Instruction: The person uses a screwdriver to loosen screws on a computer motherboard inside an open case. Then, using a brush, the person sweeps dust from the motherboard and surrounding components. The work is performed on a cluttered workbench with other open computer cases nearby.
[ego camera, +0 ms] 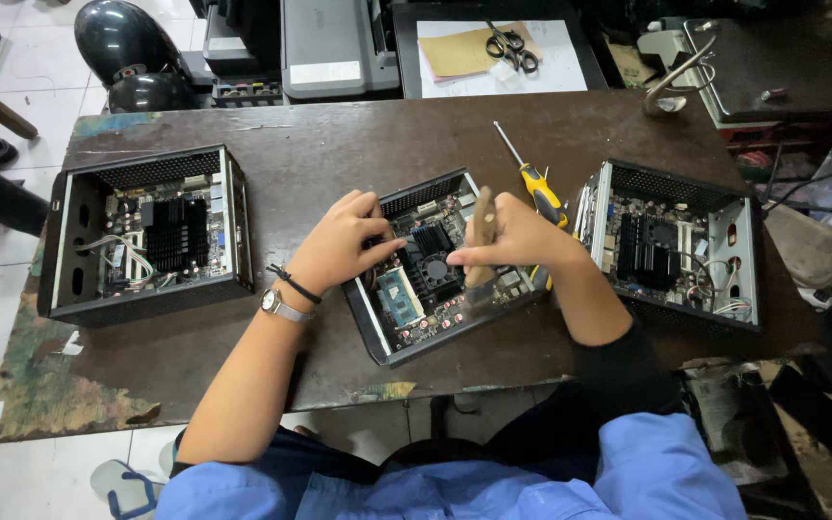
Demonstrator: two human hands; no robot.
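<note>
You are steadying the middle open computer case [435, 274] with your left hand [339, 241], fingers pressing its board so it is not sliding. Your right hand [512, 236] is closed around a brush [482, 241], bristles down over the fan [435, 268]; the yellow screwdriver [536, 188] is lying just behind the case on the bench [339, 144].

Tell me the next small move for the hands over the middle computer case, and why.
Probably sweep the brush in the right hand across the fan: its bristles sit beside the fan inside the middle case, while the left hand braces the case's rim.

A worn dark table [358, 144] carries three open computer cases: left [142, 231]; middle [435, 270]; right [671, 246]; a yellow screwdriver [532, 178] beside them.
</note>
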